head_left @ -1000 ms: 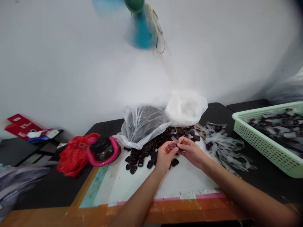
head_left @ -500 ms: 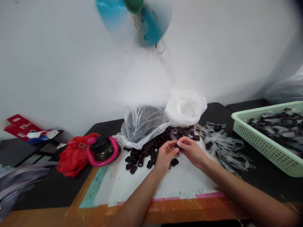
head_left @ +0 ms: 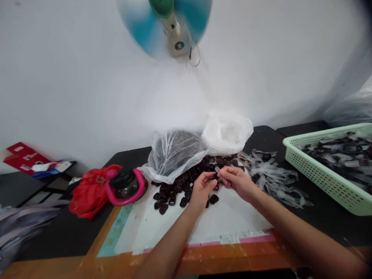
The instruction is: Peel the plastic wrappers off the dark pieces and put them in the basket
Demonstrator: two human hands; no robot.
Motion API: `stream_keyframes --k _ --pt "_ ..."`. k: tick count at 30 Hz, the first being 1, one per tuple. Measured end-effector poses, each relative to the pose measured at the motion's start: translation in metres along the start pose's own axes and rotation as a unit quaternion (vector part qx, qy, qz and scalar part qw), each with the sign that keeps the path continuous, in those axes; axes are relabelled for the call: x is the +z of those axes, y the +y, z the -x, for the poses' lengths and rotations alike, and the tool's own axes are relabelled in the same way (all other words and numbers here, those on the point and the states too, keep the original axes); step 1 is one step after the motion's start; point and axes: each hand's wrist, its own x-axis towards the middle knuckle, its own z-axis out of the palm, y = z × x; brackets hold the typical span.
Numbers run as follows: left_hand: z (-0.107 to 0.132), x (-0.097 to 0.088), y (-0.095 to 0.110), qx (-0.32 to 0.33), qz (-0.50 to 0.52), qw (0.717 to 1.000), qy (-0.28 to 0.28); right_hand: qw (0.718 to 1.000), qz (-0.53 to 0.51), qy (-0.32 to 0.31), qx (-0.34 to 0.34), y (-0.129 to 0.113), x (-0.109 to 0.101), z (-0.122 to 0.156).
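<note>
My left hand [head_left: 202,189] and my right hand [head_left: 236,184] meet above a white sheet [head_left: 203,221], fingertips together. Between them they pinch a small clear plastic piece [head_left: 217,170], with a dark bit at its lower end partly hidden by my fingers. Just beyond and left of my hands lies a pile of glossy dark pieces [head_left: 177,190]. To the right of my right hand spreads a heap of clear plastic strips [head_left: 276,182], some with dark pieces attached.
Behind my hands sit a clear bag of dark pieces [head_left: 174,157] and a white bag [head_left: 227,133]. A mint-green basket [head_left: 328,166] stands at right. At left are a pink-handled dark pot [head_left: 124,186] and a red plastic bag [head_left: 91,197]. A fan [head_left: 171,27] hangs on the wall.
The clear piece has shifted slightly right between my fingers, and my hands have drawn a little farther up. The fan head has swung round to face me.
</note>
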Motion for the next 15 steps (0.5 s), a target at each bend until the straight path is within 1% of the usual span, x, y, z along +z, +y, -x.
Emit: stream_keyframes --k 2,4,7,11,15 --pt "-0.0015 -0.0025 -0.001 0.007 0.0 1.0 0.013 1.0 0.011 -0.014 0.025 -0.0011 -0.0009 0.0009" --pt "-0.0025 -0.0041 -0.0009 0.008 0.001 1.0 0.022 0.998 0.039 -0.01 0.038 -0.0001 -0.0016 0.001" --pt "-0.0026 -0.0043 0.001 0.004 0.003 1.0 0.024 0.997 0.069 0.004 0.045 0.0029 -0.0024 0.0001" --pt "-0.0014 -0.0038 0.0035 0.002 -0.018 1.0 0.016 0.997 0.065 0.008 0.041 0.0043 -0.0023 -0.0009" --pt "-0.0008 -0.0046 0.0046 0.02 -0.046 0.999 0.017 0.997 0.062 0.008 0.043 0.0041 -0.0014 -0.0009"
